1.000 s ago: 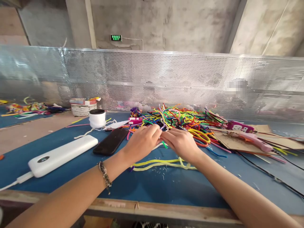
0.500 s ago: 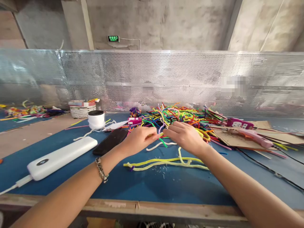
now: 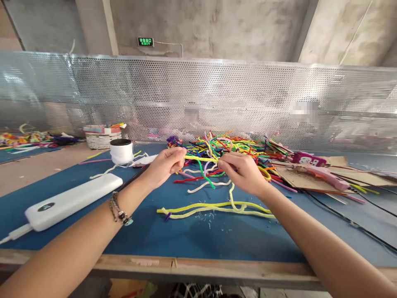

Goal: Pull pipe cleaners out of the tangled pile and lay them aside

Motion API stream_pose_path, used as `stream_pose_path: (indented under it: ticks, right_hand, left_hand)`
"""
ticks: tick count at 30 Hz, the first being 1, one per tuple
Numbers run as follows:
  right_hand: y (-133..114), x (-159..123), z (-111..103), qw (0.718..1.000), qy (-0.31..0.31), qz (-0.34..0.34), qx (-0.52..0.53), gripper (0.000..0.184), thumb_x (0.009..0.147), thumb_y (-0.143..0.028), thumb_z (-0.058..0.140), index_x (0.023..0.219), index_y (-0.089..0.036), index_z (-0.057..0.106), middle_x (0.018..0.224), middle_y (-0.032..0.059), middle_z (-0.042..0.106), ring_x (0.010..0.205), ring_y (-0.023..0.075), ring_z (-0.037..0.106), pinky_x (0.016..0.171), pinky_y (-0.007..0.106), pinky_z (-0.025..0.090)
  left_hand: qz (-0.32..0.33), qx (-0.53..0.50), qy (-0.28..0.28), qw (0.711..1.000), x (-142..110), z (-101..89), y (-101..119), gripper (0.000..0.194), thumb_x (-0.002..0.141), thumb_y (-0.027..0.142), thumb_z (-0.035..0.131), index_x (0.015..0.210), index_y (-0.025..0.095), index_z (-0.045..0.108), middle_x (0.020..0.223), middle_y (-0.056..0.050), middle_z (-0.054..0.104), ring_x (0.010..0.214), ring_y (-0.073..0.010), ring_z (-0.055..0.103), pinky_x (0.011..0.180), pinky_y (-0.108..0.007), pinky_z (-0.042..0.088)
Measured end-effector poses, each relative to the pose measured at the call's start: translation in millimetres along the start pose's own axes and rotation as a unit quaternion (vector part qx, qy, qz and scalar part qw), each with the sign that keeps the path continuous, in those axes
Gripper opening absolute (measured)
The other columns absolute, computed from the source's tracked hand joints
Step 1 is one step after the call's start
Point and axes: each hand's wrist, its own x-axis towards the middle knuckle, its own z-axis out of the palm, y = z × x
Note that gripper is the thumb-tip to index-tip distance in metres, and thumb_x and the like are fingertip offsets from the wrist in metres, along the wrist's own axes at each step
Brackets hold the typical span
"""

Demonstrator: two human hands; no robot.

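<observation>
1. Rough grey concrete wall [image 3: 211,25] at back; broad pale concrete pillar [image 3: 93,27] at left, slanted beige concrete pillar [image 3: 335,31] at right.
2. Green-lit rectangular EXIT sign [image 3: 145,42] on wall, thin white conduit [image 3: 182,50] off to its right, then down.
3. Silver perforated sheet-metal screen [image 3: 217,82] across full width, in front of wall.
4. Flat blue tabletop [image 3: 198,242], light wooden front edge [image 3: 217,266].
5. Bright glints on screen at far left.

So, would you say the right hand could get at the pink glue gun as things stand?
Probably yes: only low, loose stems seem to lie between the right hand and the pink glue gun, whose handle is uncovered. That hand does grip a yellow stem, though.
</observation>
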Motion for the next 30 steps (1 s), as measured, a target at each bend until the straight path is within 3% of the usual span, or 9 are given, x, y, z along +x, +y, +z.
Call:
stream_pose_path:
  ticks: [6,9,12,18,21,25,27,28,30]
  right_hand:
    - [8.4,-4.3,5.1,0.994,-0.043,-0.014,-0.1,0.033,0.088,-0.026,0.031,0.068,-0.016,0.055,0.064,0.004,0.058,0.063,0.0126,0.051,0.057,0.021,0.033]
    - [4.6,-4.9,7.4,0.984,-0.057,0.063,-0.154,0.032,0.087,-0.026,0.032,0.065,-0.017,0.054,0.062,0.0032,0.057,0.062,0.0127,0.051,0.05,0.021,0.026]
    - [3.0,-3.4,6.2,0.976,-0.061,0.133,-0.162,0.03,0.085,-0.026,0.033,0.063,-0.017,0.051,0.059,0.0024,0.056,0.06,0.0125,0.05,0.048,0.022,0.022]
    - [6.8,-0.3,-1.8,0.973,-0.085,0.135,-0.167,0.033,0.085,-0.027,0.03,0.062,-0.017,0.052,0.059,0.0032,0.055,0.056,0.0122,0.047,0.047,0.022,0.02]
    - [5.6,-0.4,-2.0,0.964,-0.09,0.165,-0.185,0.034,0.084,-0.03,0.03,0.065,-0.017,0.056,0.055,0.0025,0.054,0.049,0.0118,0.045,0.046,0.023,0.018]
    - [1.0,-2.3,4.2,0.968,-0.119,0.141,-0.169,0.034,0.086,-0.032,0.03,0.098,-0.02,0.059,0.056,0.0023,0.058,0.049,0.0138,0.048,0.046,0.022,0.019]
    - [-1.6,-3.3,8.7,0.974,-0.128,0.131,-0.135,0.033,0.086,-0.034,0.031,0.098,-0.022,0.059,0.058,0.002,0.06,0.049,0.0136,0.05,0.047,0.022,0.021]
    - [-2.8,-3.6,10.9,0.976,-0.126,0.134,-0.118,0.032,0.085,-0.034,0.033,0.093,-0.022,0.061,0.058,0.0017,0.06,0.049,0.013,0.049,0.048,0.021,0.022]
    - [-5.6,-4.0,14.6,0.98,-0.101,0.154,-0.08,0.028,0.084,-0.033,0.037,0.082,-0.02,0.062,0.054,0.0002,0.057,0.046,0.0111,0.046,0.048,0.021,0.024]
  left_hand:
    - [-0.034,-0.048,0.059,0.997,3.5,-1.5,-5.1,0.034,0.066,0.038,0.059,0.047,0.017,0.041,0.029,0.009,0.029,0.033,-0.003,0.025,0.041,-0.019,0.023]
    - [-0.066,-0.063,0.091,0.992,5.3,-1.0,-9.5,0.034,0.063,0.039,0.063,0.047,0.016,0.044,0.03,0.009,0.032,0.033,-0.0021,0.026,0.039,-0.017,0.022]
    - [-0.088,-0.094,0.069,0.989,5.1,-0.1,-10.6,0.036,0.062,0.041,0.065,0.047,0.015,0.046,0.029,0.009,0.033,0.031,-0.0015,0.026,0.038,-0.017,0.023]
    - [-0.065,-0.177,0.081,0.979,5.3,-5.5,-3.7,0.035,0.068,0.034,0.065,0.046,0.014,0.046,0.027,0.009,0.031,0.03,-0.0005,0.025,0.04,-0.014,0.024]
    - [-0.091,-0.173,0.098,0.976,7.2,-6.5,-2.8,0.035,0.074,0.028,0.059,0.046,0.014,0.044,0.027,0.009,0.028,0.03,-0.001,0.025,0.039,-0.014,0.023]
    - [-0.175,-0.048,0.177,0.967,11.9,-8.6,-11.9,0.033,0.075,0.028,0.053,0.048,0.016,0.04,0.033,0.01,0.026,0.032,-0.0044,0.026,0.04,-0.018,0.025]
    - [-0.185,0.009,0.215,0.959,12.7,-9.8,-17.5,0.026,0.074,0.026,0.052,0.052,0.016,0.045,0.04,0.006,0.038,0.038,-0.0075,0.036,0.044,-0.021,0.03]
    - [-0.168,0.036,0.23,0.958,12.0,-9.5,-19.2,0.019,0.073,0.023,0.053,0.056,0.016,0.05,0.048,0.003,0.048,0.046,-0.0096,0.044,0.049,-0.022,0.034]
    - [-0.075,0.165,0.253,0.95,7.9,-5.4,-19.4,0.003,0.07,0.018,0.056,0.071,0.016,0.059,0.077,-0.004,0.06,0.076,-0.0158,0.054,0.069,-0.028,0.039]
